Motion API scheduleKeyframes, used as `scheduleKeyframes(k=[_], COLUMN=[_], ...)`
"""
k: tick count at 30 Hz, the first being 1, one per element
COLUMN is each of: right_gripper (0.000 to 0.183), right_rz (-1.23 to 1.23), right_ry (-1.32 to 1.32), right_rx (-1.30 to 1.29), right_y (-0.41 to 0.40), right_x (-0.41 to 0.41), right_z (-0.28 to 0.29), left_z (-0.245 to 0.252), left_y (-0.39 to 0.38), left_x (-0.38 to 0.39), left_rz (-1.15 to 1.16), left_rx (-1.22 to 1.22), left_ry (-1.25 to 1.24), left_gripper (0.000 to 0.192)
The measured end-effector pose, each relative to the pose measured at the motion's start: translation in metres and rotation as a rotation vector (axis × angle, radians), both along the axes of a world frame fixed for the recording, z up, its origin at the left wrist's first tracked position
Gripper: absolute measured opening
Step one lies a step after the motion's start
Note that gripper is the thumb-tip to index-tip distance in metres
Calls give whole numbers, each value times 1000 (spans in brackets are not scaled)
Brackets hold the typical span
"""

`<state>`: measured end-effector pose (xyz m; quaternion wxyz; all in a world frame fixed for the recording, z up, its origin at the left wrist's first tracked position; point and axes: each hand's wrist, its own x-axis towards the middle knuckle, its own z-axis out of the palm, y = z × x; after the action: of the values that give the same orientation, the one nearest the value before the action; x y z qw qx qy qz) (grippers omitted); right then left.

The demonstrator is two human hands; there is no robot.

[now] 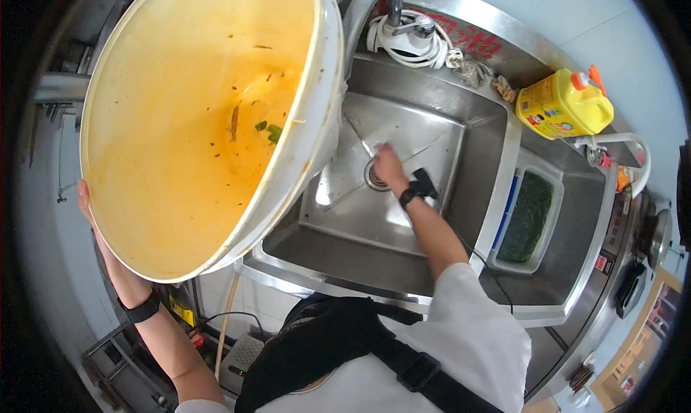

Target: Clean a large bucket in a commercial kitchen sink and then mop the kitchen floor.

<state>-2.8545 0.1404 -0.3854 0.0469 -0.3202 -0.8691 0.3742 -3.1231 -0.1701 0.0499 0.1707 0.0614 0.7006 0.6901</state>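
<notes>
A large white plastic bucket (156, 159), its inside stained yellow-orange, is tilted with its mouth facing me at the upper left. Brown scraps and a green leaf piece (275, 134) cling inside it. My left hand (84, 199) grips the bucket's left rim from outside; most of its fingers are hidden behind the wall. My right hand (387, 164) reaches down into the stainless steel sink (372, 235), just beside the round drain (374, 178). It is blurred, so whether its fingers hold anything is unclear. A black device is strapped at my right wrist.
A faucet with a coiled white cord (413, 48) stands at the sink's back edge. Right of it are a steel scrubber (475, 73) and a yellow detergent jug (567, 102). The smaller right basin holds a plastic tub of dark greens (526, 218). A thin black cable crosses the divider.
</notes>
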Motion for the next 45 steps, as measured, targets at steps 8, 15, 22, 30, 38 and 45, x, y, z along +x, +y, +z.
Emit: scheduleKeyframes(k=[8, 15, 22, 30, 38, 45], right_gripper=[27, 27, 30, 42, 37, 20], right_rz=[-415, -390, -559, -15, 513, 301], right_ry=[459, 218, 187, 117, -155, -108], right_rx=[581, 570, 4, 112, -263, -143], right_y=[164, 194, 106, 9, -222, -65], right_x=[21, 19, 44, -25, -14, 56], right_z=[125, 129, -21, -139, -63, -101], left_z=[-4, 2, 4, -1, 1, 6], left_y=[-3, 2, 6, 9, 10, 6], left_x=[-5, 5, 16, 22, 26, 25], left_rz=[-29, 159, 56, 44, 45, 31], left_rx=[-12, -277, -202, -198, -207, -199], left_ry=[18, 219, 211, 235, 242, 246], left_gripper=[51, 52, 51, 51, 51, 50])
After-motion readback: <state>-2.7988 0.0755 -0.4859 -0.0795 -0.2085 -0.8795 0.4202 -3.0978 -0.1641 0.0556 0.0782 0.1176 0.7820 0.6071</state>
